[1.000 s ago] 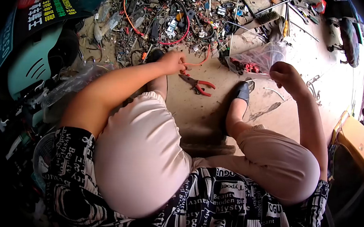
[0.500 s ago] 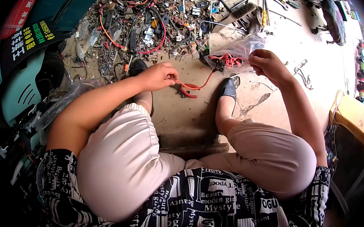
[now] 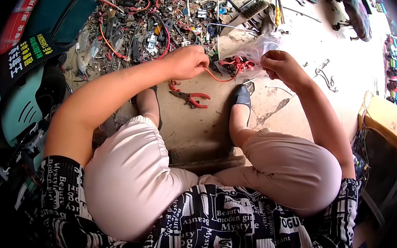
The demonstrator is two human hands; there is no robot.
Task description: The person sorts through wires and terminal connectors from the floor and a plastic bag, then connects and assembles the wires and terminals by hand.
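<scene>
My left hand (image 3: 186, 62) is closed in a pinch on an orange-red cable (image 3: 220, 80). From there the cable sags and runs right to a clear plastic bag (image 3: 259, 46). Several red pieces with dark parts (image 3: 237, 64), too small to name, lie in the bag's mouth. At the bag's right side my right hand (image 3: 284, 69) pinches its edge between thumb and fingers. Below my left hand, on the floor, lies a pair of pliers (image 3: 195, 97) with red handles. Part of another orange-red piece (image 3: 174, 86) shows beside the pliers.
A heap of small electrical parts and wires (image 3: 136, 32) covers the floor ahead. A brush (image 3: 252, 11) and long tools lie beyond the bag. Dark green boxes (image 3: 54, 12) stand at left, a yellowish box (image 3: 383, 121) at right. My shoe (image 3: 242, 95) is near the bag.
My left hand has risen and moved right with the cable, nearer the bag. The pliers, partly covered by the cable before, now show fully. My right hand still holds the bag.
</scene>
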